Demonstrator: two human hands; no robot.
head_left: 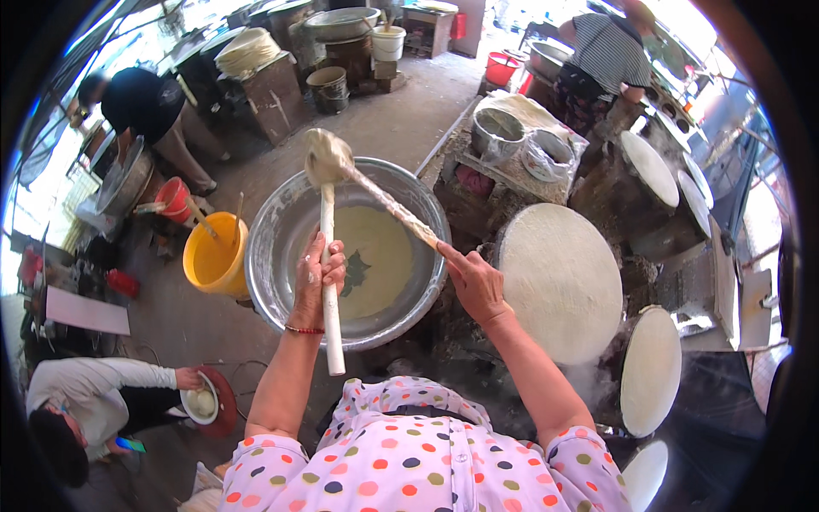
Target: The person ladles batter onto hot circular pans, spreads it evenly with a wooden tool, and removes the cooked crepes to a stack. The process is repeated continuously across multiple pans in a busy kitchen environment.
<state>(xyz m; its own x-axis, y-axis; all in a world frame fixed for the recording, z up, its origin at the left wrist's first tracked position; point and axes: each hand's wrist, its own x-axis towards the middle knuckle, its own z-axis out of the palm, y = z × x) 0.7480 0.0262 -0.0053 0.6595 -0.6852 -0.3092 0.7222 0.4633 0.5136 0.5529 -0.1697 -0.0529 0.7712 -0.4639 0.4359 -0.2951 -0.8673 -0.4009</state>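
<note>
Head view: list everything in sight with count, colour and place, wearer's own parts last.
Basin: one, silver, centre
Batter: one pool, cream, in basin
Ladle: one, white, above the basin
Stick: one, tan, touching ladle head
Large bucket: one, yellow, left of the basin
Small buckets: two, red, left and upper right
Pail: one, white, top centre
Pots: two, grey, beyond the right hand
Flat rounds: at least six, cream, right side
Stacked rounds: one pile, cream, upper left
Bowl: one, white, lower left
Other people: three, dark, striped and pale tops, left and upper right
Dotted shirt: one, pink, lower edge
Left hand: one, bare, on ladle
Right hand: one, bare, on stick
</note>
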